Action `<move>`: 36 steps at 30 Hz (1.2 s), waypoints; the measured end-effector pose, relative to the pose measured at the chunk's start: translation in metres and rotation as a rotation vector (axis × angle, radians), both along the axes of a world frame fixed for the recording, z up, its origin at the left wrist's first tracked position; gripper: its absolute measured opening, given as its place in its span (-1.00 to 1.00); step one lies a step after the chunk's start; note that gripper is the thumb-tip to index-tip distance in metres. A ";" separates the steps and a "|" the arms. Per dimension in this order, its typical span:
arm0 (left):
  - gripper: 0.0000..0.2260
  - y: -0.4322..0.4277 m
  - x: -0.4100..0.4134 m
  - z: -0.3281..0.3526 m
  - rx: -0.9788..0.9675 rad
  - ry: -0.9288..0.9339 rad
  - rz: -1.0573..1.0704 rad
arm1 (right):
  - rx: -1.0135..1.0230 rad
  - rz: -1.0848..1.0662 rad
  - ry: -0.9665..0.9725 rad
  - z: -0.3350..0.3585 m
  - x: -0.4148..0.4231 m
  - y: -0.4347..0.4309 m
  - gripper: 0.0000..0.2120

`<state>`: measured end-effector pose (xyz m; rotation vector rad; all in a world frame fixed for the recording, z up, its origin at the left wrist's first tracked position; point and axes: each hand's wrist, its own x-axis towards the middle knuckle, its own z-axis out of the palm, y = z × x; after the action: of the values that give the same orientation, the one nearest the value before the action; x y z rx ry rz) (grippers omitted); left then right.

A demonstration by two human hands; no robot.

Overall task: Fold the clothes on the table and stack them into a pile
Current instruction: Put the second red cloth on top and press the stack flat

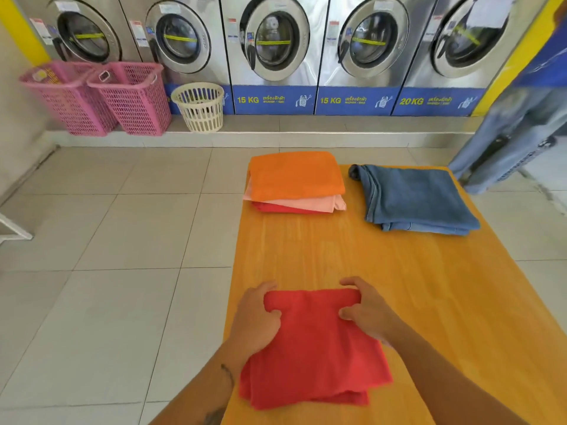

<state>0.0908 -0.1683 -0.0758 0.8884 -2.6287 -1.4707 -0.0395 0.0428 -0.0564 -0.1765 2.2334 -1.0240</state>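
Note:
A folded red garment [313, 348] lies at the near end of the wooden table [414, 286]. My left hand [256, 317] grips its far left corner, thumb on top and fingers curled under the edge. My right hand [368, 311] pinches its far right corner the same way. At the table's far left sits a pile [294, 182] of folded clothes: orange on top, pale pink under it, red at the bottom. Folded blue jeans [417, 199] lie at the far right, apart from the pile.
Two pink laundry baskets [98, 96] and a cream basket [199, 105] stand on the floor by a row of washing machines [276, 41]. A person in light jeans [515, 133] stands past the table's far right corner. Tiled floor runs along the table's left side.

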 end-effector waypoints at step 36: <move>-0.68 0.019 -0.113 0.073 0.120 0.325 0.395 | -0.429 0.030 0.186 0.061 -0.142 -0.005 -0.48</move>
<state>-0.0217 -0.1491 -0.0029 1.0050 -2.0168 -1.5219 -0.1815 0.0382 0.0043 -0.5075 2.1337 -1.5132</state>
